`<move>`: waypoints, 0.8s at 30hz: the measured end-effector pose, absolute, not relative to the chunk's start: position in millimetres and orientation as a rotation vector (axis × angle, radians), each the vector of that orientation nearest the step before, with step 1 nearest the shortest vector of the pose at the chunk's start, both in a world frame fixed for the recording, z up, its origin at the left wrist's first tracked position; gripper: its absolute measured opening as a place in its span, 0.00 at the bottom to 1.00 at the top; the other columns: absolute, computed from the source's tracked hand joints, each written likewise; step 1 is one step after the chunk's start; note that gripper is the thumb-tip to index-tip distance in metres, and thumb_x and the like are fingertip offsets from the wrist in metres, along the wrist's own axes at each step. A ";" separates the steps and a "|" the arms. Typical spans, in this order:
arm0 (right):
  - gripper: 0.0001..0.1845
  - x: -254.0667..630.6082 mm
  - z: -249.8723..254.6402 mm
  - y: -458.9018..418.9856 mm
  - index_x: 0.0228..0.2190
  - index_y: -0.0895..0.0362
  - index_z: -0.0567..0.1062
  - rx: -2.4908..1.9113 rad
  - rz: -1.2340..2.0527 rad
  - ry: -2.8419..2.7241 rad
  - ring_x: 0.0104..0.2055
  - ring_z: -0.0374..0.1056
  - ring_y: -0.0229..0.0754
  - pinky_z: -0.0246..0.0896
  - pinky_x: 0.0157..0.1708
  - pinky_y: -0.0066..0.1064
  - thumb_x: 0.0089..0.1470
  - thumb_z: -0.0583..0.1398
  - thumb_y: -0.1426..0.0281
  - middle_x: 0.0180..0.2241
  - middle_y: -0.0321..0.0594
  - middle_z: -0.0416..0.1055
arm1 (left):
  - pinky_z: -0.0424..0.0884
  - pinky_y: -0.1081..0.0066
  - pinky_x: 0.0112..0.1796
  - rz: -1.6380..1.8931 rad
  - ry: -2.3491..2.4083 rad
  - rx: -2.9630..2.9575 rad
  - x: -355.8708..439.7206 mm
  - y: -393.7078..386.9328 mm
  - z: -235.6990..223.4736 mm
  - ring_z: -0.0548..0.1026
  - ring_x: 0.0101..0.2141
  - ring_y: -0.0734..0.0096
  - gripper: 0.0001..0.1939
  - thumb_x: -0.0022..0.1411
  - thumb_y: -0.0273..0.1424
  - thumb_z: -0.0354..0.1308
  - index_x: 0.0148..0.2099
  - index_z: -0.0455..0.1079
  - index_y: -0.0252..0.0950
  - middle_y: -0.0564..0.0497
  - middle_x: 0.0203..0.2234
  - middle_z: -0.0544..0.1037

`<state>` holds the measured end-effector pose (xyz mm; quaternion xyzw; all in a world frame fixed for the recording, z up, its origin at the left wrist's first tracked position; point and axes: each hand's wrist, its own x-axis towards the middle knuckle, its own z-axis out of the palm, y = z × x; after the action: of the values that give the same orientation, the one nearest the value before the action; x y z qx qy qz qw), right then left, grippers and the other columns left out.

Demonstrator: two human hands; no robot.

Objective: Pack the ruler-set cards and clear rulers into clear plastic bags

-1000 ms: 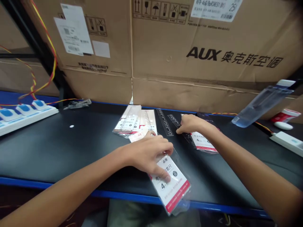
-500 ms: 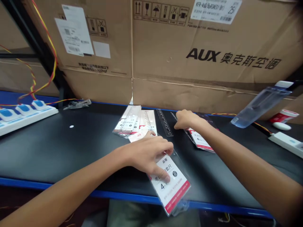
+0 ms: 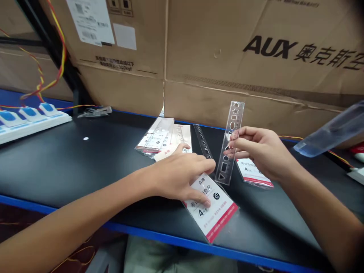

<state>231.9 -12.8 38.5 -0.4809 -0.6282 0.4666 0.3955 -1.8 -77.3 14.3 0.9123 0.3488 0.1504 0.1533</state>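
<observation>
Your clear stencil ruler (image 3: 224, 167) is raised over the table, tilted, its cut-out shapes running along its length and its lower end close to the packet under your left hand. Your right hand (image 3: 257, 149) is closed on it, thumb and fingertips together around its middle part.

Your left hand (image 3: 182, 172) lies over the front packet (image 3: 216, 212), thumb flat on the printed face, the other fingers apart from the thumb; whether any finger reaches beneath, I cannot tell. That packet, white with a red band and marked with a 4 and a 20, lies slanted near the table's front edge.

Behind your left hand, noted: a group of overlapping packets (image 3: 156, 138), some showing rulers through clear film. A second stencil ruler (image 3: 202, 140) lies flat to the right of the group. Below your right hand rests another packet (image 3: 254, 172), partly covered by the hand.

Further out on the black table (image 3: 113, 159): a small white disc (image 3: 85, 138), clear plastic scraps (image 3: 95, 112), and at the left a white power strip (image 3: 34, 125) with blue-faced plugs. At the right a clear bottle (image 3: 327, 131) leans at a slant. Cardboard boxes (image 3: 216, 87) stand behind, one printed AUX.
</observation>
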 end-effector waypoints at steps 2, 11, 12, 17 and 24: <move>0.07 231.6 35.0 -12.9 0.27 0.53 0.73 -1.183 1.150 -1.506 0.32 0.78 0.45 0.79 0.37 0.36 0.50 0.67 0.71 0.28 0.38 0.75 | 0.51 0.55 0.56 0.421 1.010 2.606 -0.4 -77.0 13.4 0.75 0.37 0.64 0.20 0.60 0.46 0.66 0.42 0.62 0.40 0.55 0.35 0.77; 0.07 230.4 27.9 -17.4 0.29 0.55 0.75 -1.147 1.135 -1.532 0.31 0.79 0.44 0.80 0.34 0.34 0.49 0.68 0.74 0.29 0.38 0.75 | 0.51 0.55 0.56 0.380 1.044 2.598 1.8 -76.2 10.3 0.74 0.36 0.64 0.24 0.59 0.51 0.66 0.44 0.63 0.40 0.55 0.36 0.76; 0.06 229.5 26.6 -18.1 0.29 0.56 0.75 -1.154 1.154 -1.544 0.30 0.79 0.43 0.80 0.33 0.33 0.49 0.68 0.74 0.29 0.37 0.75 | 0.51 0.55 0.56 0.387 1.044 2.598 1.9 -76.3 10.4 0.74 0.36 0.64 0.24 0.59 0.51 0.66 0.44 0.63 0.40 0.55 0.36 0.76; 0.10 223.7 20.1 -17.8 0.35 0.58 0.77 -1.223 1.278 -1.550 0.27 0.77 0.39 0.78 0.30 0.27 0.48 0.67 0.77 0.28 0.38 0.77 | 0.51 0.56 0.56 0.423 1.029 2.603 2.1 -76.3 10.5 0.75 0.42 0.61 0.21 0.61 0.48 0.65 0.44 0.63 0.40 0.54 0.38 0.76; 0.13 219.5 12.8 -22.9 0.40 0.58 0.74 -1.191 1.499 -1.658 0.29 0.78 0.39 0.76 0.31 0.26 0.50 0.64 0.76 0.27 0.38 0.79 | 0.51 0.56 0.56 0.491 0.996 2.661 1.9 -74.7 11.1 0.73 0.44 0.60 0.20 0.61 0.45 0.66 0.46 0.66 0.39 0.51 0.41 0.74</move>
<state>219.5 -22.9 12.8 -0.4487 -0.6245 0.5647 0.2995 1.9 -74.7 11.1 0.9152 0.3425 0.1690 0.1288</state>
